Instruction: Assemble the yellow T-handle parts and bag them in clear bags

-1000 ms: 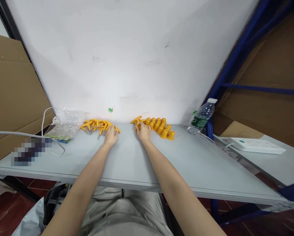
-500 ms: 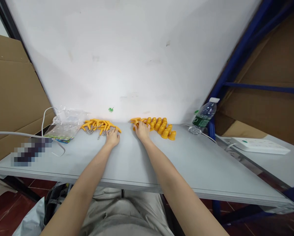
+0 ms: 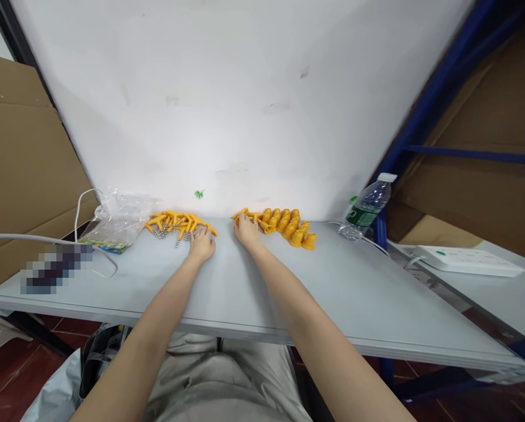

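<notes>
My left hand [image 3: 202,245] rests on the tabletop at the right end of a heap of yellow branched plastic pieces [image 3: 170,220] with metal bead chains [image 3: 160,232]. Its fingers are stretched out and slightly apart, touching the nearest piece. My right hand [image 3: 247,231] is closed, its fingertips bent over a yellow plastic piece [image 3: 241,213] close to the wall. Most of that piece is hidden by the fingers. Just right of this hand lies a yellow cone-like piece [image 3: 268,228] on its side. Beyond it, several yellow thimble-shaped cups [image 3: 295,237] stand in slanting rows.
A clear plastic bag [image 3: 124,214] and white cables [image 3: 34,237] lie at the left of the grey table [image 3: 333,299]. To the right, a water bottle [image 3: 368,208] leans by the blue frame. Farther right is a white power strip [image 3: 469,260]. Cardboard [image 3: 20,164] stands at left.
My right hand has shifted slightly left, uncovering the cone-like yellow piece beside the cups. The branched piece under it has tilted. My left hand stays nearly where it was.
</notes>
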A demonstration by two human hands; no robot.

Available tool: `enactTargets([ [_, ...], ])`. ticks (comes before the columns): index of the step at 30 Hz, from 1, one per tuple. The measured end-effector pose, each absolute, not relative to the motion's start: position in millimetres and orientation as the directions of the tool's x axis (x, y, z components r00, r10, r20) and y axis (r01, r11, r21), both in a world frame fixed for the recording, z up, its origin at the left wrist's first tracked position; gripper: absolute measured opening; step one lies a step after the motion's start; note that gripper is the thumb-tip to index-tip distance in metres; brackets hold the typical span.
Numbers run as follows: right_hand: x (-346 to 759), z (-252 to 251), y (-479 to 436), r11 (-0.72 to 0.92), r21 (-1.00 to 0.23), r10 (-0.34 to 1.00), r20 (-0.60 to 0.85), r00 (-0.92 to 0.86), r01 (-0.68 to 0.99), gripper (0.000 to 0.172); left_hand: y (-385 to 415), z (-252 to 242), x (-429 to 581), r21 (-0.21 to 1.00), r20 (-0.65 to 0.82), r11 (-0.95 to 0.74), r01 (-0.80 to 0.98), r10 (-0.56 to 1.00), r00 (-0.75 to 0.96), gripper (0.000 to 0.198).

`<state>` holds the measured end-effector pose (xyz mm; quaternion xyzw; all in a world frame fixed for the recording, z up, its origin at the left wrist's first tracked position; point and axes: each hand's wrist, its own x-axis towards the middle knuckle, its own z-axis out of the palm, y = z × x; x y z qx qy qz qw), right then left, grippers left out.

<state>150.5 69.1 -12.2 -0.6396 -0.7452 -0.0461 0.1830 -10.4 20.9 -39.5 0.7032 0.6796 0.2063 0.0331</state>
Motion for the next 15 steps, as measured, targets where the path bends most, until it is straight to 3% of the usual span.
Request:
enactTargets([
  [15, 144.4, -5.4, 69.3, 0.109, -0.224, 0.954, 0.296, -0.039, 0.968, 0.038, 21.4, -41.0, -10.9, 0.342, 0.266, -0.09, 0.936, 0.964, -0.004, 0.043],
])
